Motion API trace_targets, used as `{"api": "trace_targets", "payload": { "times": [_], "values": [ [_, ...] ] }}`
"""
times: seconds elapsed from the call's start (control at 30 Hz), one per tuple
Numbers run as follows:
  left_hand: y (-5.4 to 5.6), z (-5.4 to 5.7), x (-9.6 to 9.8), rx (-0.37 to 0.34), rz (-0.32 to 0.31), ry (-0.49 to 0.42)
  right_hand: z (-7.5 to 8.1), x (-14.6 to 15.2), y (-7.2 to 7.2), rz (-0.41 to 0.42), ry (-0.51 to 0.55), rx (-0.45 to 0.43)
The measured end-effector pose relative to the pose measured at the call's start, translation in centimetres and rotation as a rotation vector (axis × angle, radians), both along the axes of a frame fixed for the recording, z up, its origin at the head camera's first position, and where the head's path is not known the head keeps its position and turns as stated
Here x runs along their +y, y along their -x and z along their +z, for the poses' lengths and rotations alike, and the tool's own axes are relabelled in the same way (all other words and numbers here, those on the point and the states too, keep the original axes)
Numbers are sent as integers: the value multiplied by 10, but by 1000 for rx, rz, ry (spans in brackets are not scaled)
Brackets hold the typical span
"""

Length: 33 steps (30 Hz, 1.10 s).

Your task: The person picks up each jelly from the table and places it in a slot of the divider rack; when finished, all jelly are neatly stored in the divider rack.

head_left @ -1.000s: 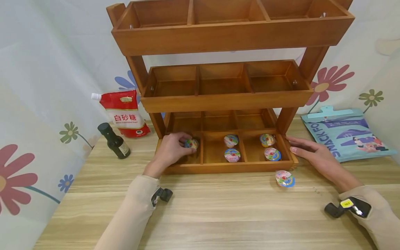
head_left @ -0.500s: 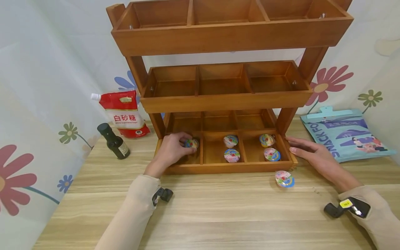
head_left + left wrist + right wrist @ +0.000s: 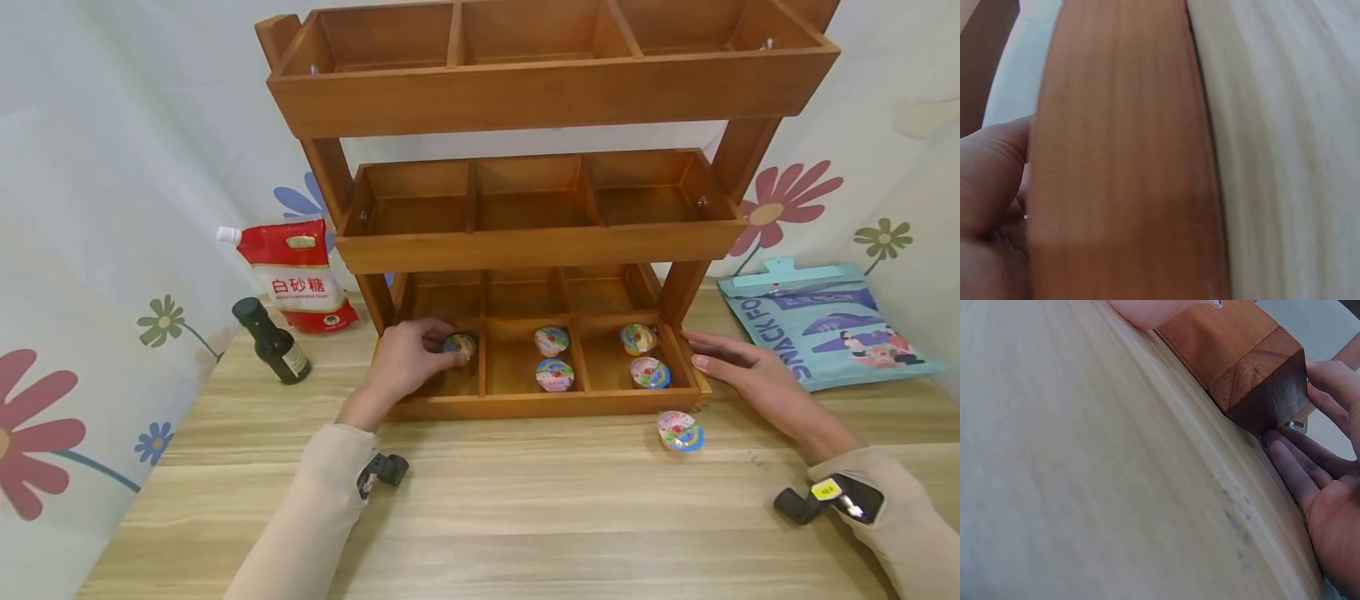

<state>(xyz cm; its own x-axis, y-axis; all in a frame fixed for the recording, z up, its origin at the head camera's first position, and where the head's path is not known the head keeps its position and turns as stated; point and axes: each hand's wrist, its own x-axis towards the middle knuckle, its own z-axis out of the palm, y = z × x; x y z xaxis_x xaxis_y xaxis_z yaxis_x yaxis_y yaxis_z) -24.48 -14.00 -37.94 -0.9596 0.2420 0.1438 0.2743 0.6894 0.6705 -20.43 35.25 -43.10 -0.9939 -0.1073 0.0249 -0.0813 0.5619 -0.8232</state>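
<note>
In the head view my left hand [image 3: 408, 358] reaches into the bottom tier's left compartment and pinches a small jelly cup [image 3: 459, 345] between thumb and fingers, near the divider. The left wrist view has the thumb [image 3: 991, 175] behind the front board [image 3: 1116, 150], with the cup hidden. My right hand [image 3: 757, 379] rests its extended fingertips against the right end of the wooden rack [image 3: 540, 242]; the right wrist view puts them beside the corner, near a metal bolt [image 3: 1295, 425]. The middle compartment holds two jelly cups [image 3: 555, 375], and two more [image 3: 649, 372] sit in the right one.
Another jelly cup [image 3: 680, 431] lies on the table [image 3: 570, 508] before the rack's right corner. Left of the rack stand a red sugar bag [image 3: 300, 275] and a dark bottle [image 3: 272, 342]. A light blue snack bag [image 3: 828, 325] with a clip lies at the right.
Both hands keep their places at the rack, the left still on the jelly cup. The whole head view has shifted slightly.
</note>
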Motion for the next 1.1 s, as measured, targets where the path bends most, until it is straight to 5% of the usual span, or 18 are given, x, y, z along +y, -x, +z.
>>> {"api": "trace_targets", "payload": {
  "times": [0.33,0.87,1.1],
  "values": [
    [-14,15,13,81,-3,-13,-1,0,1,-2,-9,-12],
    [-47,33,72,126,-158,-144,0,0,0,2,21,-4],
    [-56,33,111,147,-279,-206,1,-1,0,-4,2,-27]
  ]
}}
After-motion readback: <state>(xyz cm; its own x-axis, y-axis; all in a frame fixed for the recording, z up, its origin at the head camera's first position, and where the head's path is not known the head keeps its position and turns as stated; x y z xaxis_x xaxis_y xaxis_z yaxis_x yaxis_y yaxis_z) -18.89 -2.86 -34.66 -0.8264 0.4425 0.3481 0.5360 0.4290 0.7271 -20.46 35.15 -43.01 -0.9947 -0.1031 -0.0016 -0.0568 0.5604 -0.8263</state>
